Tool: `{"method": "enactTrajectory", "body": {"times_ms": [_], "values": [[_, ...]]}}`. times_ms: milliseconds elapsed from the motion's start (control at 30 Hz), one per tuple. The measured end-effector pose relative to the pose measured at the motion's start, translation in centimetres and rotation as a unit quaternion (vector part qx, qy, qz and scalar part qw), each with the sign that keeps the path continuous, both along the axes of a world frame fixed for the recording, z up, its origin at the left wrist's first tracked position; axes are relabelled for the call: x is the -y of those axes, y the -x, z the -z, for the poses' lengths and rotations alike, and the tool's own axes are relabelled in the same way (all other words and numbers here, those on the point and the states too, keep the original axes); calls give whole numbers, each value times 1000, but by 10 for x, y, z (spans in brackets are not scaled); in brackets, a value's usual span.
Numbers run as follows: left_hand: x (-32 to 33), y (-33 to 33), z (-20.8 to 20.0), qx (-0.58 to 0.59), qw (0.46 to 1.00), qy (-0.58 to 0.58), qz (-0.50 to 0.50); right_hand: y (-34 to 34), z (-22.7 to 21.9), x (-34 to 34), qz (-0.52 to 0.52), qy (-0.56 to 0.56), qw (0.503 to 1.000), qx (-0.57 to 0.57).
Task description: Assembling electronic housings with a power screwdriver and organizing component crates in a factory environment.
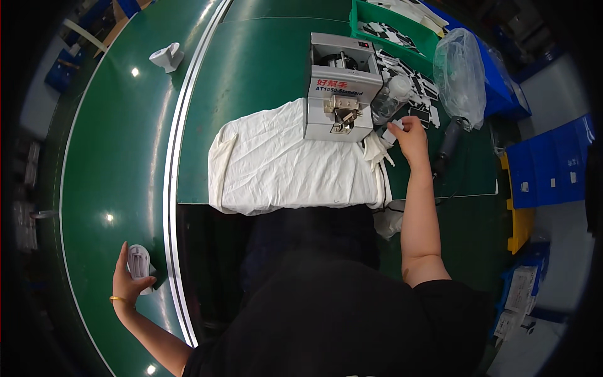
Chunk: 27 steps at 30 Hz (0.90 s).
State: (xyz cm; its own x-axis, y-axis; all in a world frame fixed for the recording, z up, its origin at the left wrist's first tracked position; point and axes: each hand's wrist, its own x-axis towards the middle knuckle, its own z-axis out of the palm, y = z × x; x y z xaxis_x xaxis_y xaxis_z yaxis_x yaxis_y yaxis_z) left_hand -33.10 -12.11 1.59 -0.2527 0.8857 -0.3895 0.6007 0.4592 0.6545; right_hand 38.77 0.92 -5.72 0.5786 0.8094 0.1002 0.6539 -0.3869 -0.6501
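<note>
Out at the left, my left hand (128,288) is closed around a white plastic housing (139,262) over the green conveyor belt. The housing is rounded, with an open slotted compartment facing up. My right hand (412,141) stretches forward on the right and pinches a small flat white plastic piece (392,133) between thumb and fingers. Just beyond it lies a pile of flat white and black pieces (419,89). Left of this hand stands a grey screw feeder (339,119). A dark electric screwdriver (448,143) lies to the hand's right.
A white cloth (289,160) covers the bench front. Farther up the belt sits another white housing (167,58). A clear jar (391,100) stands beside the feeder. At the back right are a green bin (424,61) and a clear plastic bag (461,78); blue bins (553,164) line the right.
</note>
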Motion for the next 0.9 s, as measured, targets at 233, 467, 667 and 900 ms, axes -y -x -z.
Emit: {"method": "enactTrajectory", "body": {"times_ms": [233, 467, 667, 900], "values": [[-10, 3, 13, -72, 992, -45, 94, -17, 21, 7, 10, -190, 974, -126], [-13, -45, -9, -82, 983, -61, 151, -4, -10, 20, 8, -214, 910, -355], [-35, -65, -8, -117, 966, -124, 194, 6, -39, 40, -111, -230, 887, -386], [-75, -230, -13, 288, 887, -272, 238, 73, -96, 62, -213, -234, 880, -354]]}}
